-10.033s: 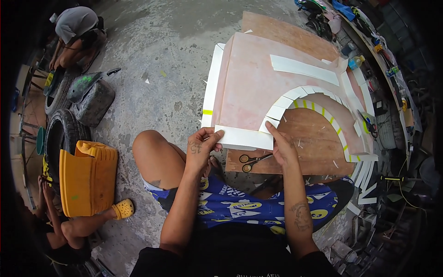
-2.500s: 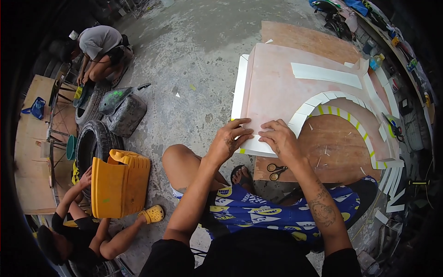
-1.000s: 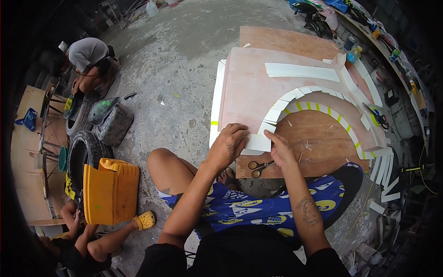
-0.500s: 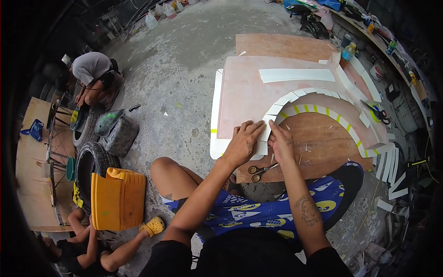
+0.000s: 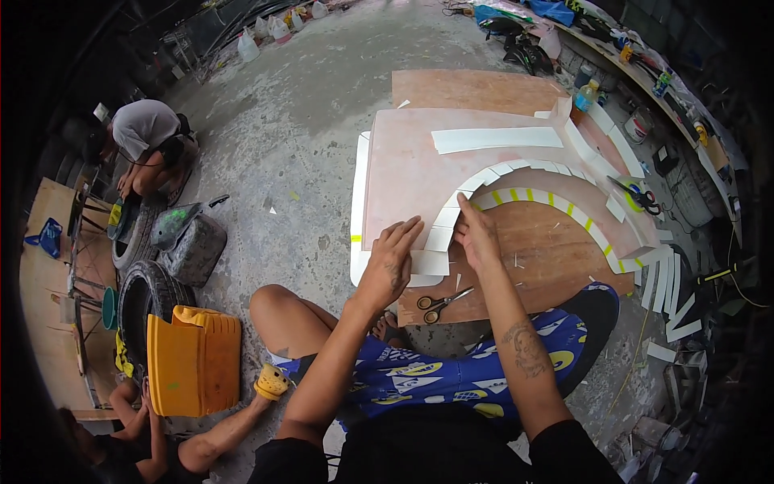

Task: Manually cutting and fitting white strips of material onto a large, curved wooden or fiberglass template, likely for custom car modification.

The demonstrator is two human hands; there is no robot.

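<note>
Lying over plywood point(image 5: 524, 270), the pink panel point(image 5: 403, 165) looks light and stiff, its white tabs point(image 5: 484, 177) bendable; hold bare edges. Your left grip point(image 5: 390, 256) lies spread; whether your right grip point(image 5: 477, 235) pinches, I can't tell.

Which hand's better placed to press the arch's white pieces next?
Likely the right hand: it sits at the arch's white pieces. The left hand lies over the pink panel, farther left.

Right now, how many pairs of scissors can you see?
2. One pair lies on the wooden board; the other pair is by the pink panel's right side. More may be hidden.
</note>
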